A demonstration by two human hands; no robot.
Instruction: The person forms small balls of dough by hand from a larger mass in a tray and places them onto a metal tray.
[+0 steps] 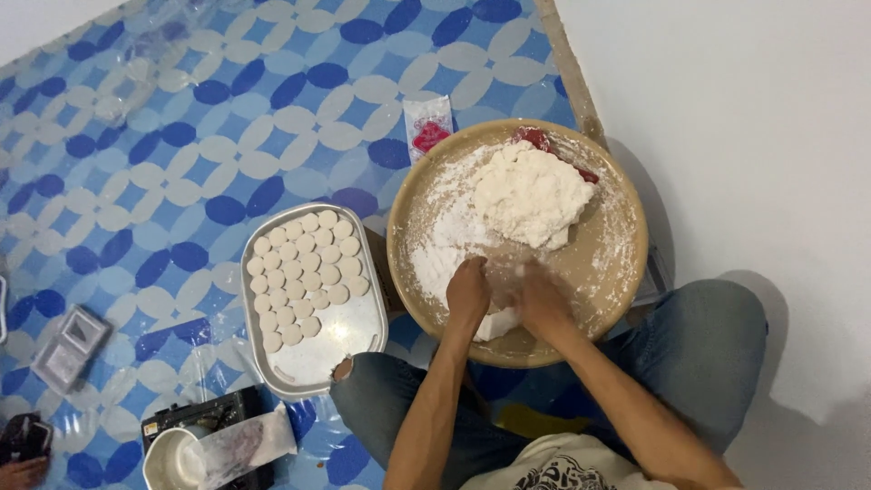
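Left hand point(469, 292) and right hand point(539, 299) together inside round bowl point(626, 272), pinching small dough piece point(499, 322) at near rim. Big dough mound point(529, 195) at far side. Tray point(349, 334) of white discs point(307, 272) left of bowl.

Home floor, used as a food-prep spot.
Blue-and-white patterned plastic mat point(181, 136) spread over a pale floor point(771, 136); person sits cross-legged on it; round tan basin point(617, 272) of white dough point(531, 195), metal tray point(349, 331) of dough discs, small black scale point(195, 419).
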